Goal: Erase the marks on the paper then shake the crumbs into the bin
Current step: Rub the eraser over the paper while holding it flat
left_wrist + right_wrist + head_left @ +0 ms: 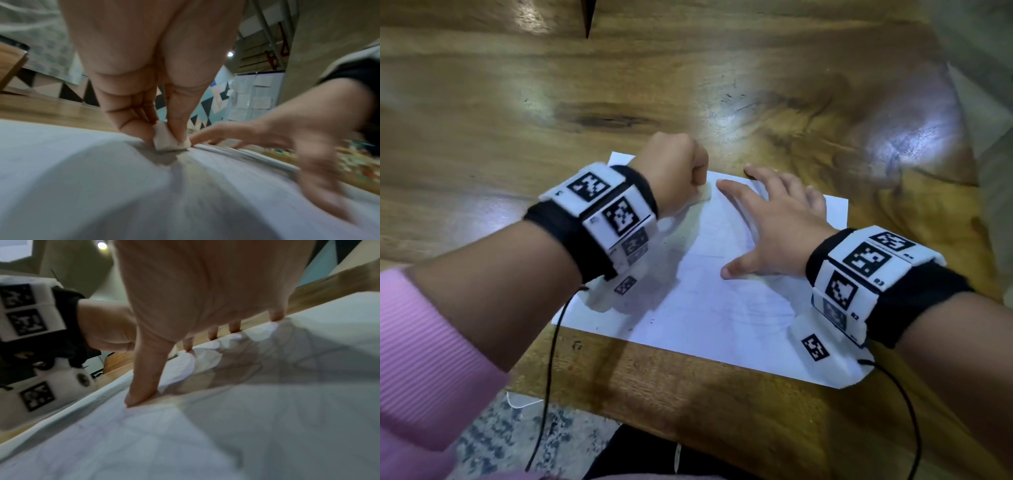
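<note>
A white sheet of paper [698, 301] with faint pencil marks lies near the front edge of the wooden table [619, 96]. My left hand [678, 171] pinches a small white eraser [168, 140] between thumb and fingers and presses it on the paper's far part. My right hand [774, 222] lies flat with spread fingers on the paper's right half, holding it down. In the right wrist view its thumb [144, 386] presses the sheet [226, 434]. No bin is in view.
The table's front edge [688, 387] runs just below the paper, with speckled floor [510, 435] beneath. Black cables [551, 370] hang from both wrist bands. A patterned wall [216, 104] shows beyond the table in the left wrist view.
</note>
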A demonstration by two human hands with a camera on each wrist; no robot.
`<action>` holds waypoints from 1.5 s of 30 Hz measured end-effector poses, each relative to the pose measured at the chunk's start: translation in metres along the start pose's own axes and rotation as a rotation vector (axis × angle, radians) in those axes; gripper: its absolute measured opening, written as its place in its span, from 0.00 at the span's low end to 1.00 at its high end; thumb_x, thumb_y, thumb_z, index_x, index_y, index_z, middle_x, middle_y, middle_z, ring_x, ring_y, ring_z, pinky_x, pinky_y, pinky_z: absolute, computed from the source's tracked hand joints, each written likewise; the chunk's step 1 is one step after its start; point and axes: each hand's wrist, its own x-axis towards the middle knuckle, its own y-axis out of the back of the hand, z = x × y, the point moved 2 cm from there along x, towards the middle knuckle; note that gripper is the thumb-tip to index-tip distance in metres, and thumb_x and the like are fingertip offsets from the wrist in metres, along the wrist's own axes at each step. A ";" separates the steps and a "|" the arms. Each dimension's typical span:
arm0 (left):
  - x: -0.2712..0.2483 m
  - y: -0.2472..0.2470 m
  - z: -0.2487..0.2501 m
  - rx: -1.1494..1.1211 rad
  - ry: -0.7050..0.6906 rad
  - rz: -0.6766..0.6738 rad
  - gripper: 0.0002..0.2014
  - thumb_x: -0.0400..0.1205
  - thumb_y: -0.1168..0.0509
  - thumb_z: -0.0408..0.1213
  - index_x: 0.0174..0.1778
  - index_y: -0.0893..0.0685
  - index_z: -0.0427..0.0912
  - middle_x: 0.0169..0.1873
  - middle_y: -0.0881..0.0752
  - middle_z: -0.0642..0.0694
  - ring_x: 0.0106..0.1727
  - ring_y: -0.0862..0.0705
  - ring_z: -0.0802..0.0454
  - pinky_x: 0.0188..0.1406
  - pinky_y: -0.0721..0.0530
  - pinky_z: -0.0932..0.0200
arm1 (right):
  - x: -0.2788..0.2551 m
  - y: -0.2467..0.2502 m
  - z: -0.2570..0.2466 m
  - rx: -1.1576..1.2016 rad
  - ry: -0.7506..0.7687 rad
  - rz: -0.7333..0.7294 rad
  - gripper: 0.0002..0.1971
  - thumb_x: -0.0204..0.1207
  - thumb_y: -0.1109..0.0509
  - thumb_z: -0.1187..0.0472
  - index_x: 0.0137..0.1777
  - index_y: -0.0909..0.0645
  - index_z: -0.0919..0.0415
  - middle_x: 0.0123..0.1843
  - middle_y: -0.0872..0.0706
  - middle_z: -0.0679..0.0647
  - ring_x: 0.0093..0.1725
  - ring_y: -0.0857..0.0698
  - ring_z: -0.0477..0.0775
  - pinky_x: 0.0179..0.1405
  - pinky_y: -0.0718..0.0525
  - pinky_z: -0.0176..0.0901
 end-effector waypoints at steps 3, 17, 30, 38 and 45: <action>-0.023 -0.011 -0.007 0.003 -0.067 -0.140 0.03 0.72 0.32 0.29 0.33 0.15 0.40 0.23 0.26 0.57 0.34 0.27 0.51 0.24 0.36 0.69 | 0.001 -0.001 0.001 -0.003 0.000 0.001 0.58 0.52 0.22 0.30 0.79 0.54 0.30 0.83 0.60 0.42 0.81 0.60 0.52 0.78 0.56 0.66; -0.010 -0.003 -0.010 -0.008 -0.073 -0.185 0.02 0.71 0.30 0.32 0.38 0.13 0.41 0.26 0.22 0.57 0.31 0.26 0.54 0.25 0.36 0.63 | 0.000 0.000 0.001 -0.001 0.004 -0.013 0.58 0.54 0.22 0.31 0.79 0.56 0.31 0.83 0.62 0.41 0.81 0.62 0.52 0.78 0.60 0.67; -0.019 -0.002 -0.011 -0.049 -0.138 -0.076 0.04 0.71 0.30 0.31 0.39 0.14 0.38 0.32 0.19 0.49 0.37 0.23 0.49 0.28 0.34 0.64 | 0.000 -0.004 -0.001 -0.007 0.005 -0.059 0.58 0.55 0.23 0.31 0.79 0.61 0.28 0.83 0.69 0.42 0.82 0.67 0.55 0.78 0.63 0.68; -0.039 -0.017 -0.015 -0.033 -0.112 -0.145 0.08 0.71 0.29 0.36 0.27 0.20 0.43 0.24 0.23 0.51 0.33 0.26 0.48 0.27 0.34 0.67 | -0.001 -0.010 0.000 -0.024 0.018 -0.111 0.61 0.56 0.24 0.30 0.78 0.67 0.29 0.80 0.78 0.44 0.80 0.75 0.56 0.76 0.69 0.69; -0.013 -0.010 -0.004 -0.036 -0.039 -0.069 0.05 0.73 0.35 0.28 0.39 0.17 0.43 0.30 0.22 0.51 0.39 0.26 0.51 0.35 0.35 0.63 | -0.002 -0.014 0.000 -0.013 0.024 -0.137 0.63 0.54 0.24 0.29 0.77 0.72 0.29 0.78 0.83 0.46 0.78 0.79 0.57 0.73 0.71 0.72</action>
